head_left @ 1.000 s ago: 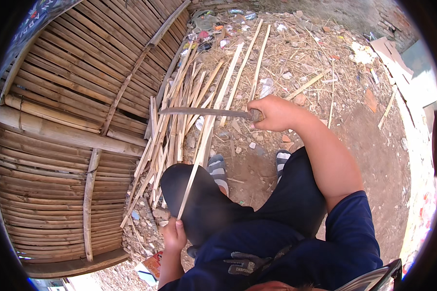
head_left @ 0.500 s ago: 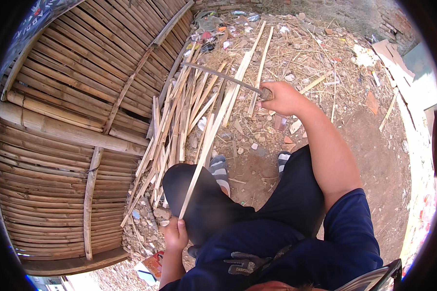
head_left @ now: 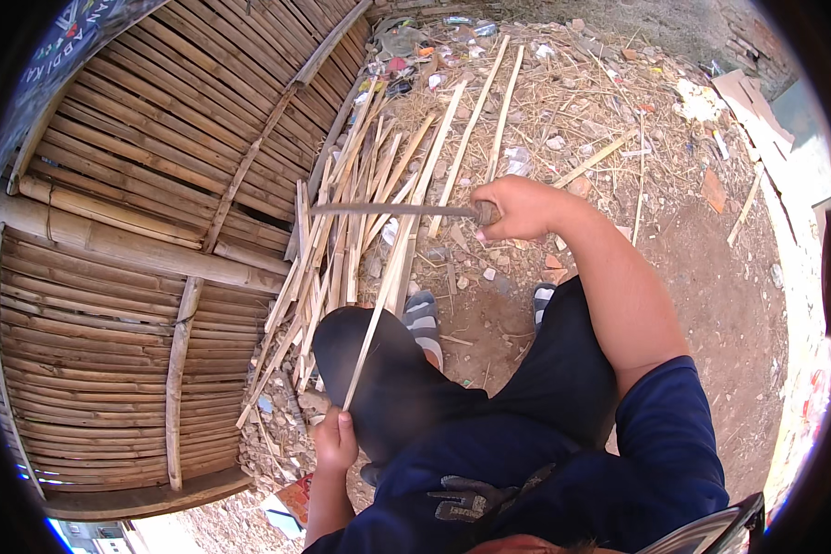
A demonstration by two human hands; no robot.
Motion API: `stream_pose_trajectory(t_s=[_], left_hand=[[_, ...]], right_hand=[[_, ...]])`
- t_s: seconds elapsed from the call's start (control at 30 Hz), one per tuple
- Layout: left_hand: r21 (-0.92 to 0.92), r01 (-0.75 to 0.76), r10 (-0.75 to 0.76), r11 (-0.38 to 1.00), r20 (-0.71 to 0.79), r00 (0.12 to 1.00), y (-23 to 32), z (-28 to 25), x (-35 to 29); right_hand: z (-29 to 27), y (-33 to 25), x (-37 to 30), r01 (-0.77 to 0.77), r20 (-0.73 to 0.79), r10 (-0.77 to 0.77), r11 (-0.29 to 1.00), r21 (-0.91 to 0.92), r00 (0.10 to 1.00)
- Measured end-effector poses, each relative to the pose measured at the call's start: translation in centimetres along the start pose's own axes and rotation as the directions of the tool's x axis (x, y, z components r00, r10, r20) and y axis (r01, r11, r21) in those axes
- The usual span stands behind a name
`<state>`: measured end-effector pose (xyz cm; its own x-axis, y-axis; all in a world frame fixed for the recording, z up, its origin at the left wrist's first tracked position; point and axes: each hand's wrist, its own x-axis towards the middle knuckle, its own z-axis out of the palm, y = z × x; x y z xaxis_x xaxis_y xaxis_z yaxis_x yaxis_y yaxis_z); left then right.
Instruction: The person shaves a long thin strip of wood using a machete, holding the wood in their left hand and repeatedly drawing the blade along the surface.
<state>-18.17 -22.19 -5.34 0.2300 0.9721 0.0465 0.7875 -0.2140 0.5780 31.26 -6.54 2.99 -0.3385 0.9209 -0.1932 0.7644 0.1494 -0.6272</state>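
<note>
My left hand (head_left: 334, 441), low beside my left knee, is closed around the near end of a long pale bamboo strip (head_left: 371, 343). That strip slants up past the knee and away over the ground. In my closed right hand (head_left: 519, 209) is the handle of a machete (head_left: 392, 210), its long dark blade pointing left. The blade lies across the strip in the view; I cannot tell whether they touch. Under the blade's far part is a heap of split bamboo strips (head_left: 328, 245).
A bamboo slat wall (head_left: 111, 222) rises on the left. Two loose strips (head_left: 505, 106) lie ahead among straw, stones and litter. My feet in striped socks (head_left: 422, 319) rest on bare dirt. A brick piece (head_left: 713, 191) and cardboard (head_left: 746, 103) lie at the right.
My right hand has drawn the machete nearer, and its blade has swung from slanting away to nearly level across the view. The left hand keeps its hold; the strip's far end now looks thinner.
</note>
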Motion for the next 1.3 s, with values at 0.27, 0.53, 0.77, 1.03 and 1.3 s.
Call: stream_pose_trajectory(t_s=[0.27,0.53,0.77,1.03,1.3], left_hand=[[0.013,-0.018,0.017,1.0,0.012,1.0,-0.7,0.2,0.2],[-0.026,-0.006,0.007,1.0,0.02,1.0,-0.8,-0.4,-0.1],[0.04,-0.023,0.023,0.999,0.011,1.0,0.0,-0.2,0.4],[-0.104,0.066,-0.056,0.992,0.099,0.994,-0.3,-0.5,0.3],[-0.092,-0.005,0.009,0.996,0.041,0.999,-0.1,-0.5,0.4]], right_hand=[[1.0,2.5,-0.5,0.058,-0.278,-0.052,0.998,0.01,0.959],[3.4,-3.9,-0.7,0.261,0.027,-0.261,0.948,-0.183,0.965],[-0.9,4.8,-0.5,-0.135,-0.463,0.148,0.989,0.062,0.874],[3.2,-2.4,-0.7,0.153,-0.029,-0.159,0.978,-0.143,0.987],[0.2,-0.2,-0.9,0.006,-0.181,-0.024,0.995,-0.097,0.983]])
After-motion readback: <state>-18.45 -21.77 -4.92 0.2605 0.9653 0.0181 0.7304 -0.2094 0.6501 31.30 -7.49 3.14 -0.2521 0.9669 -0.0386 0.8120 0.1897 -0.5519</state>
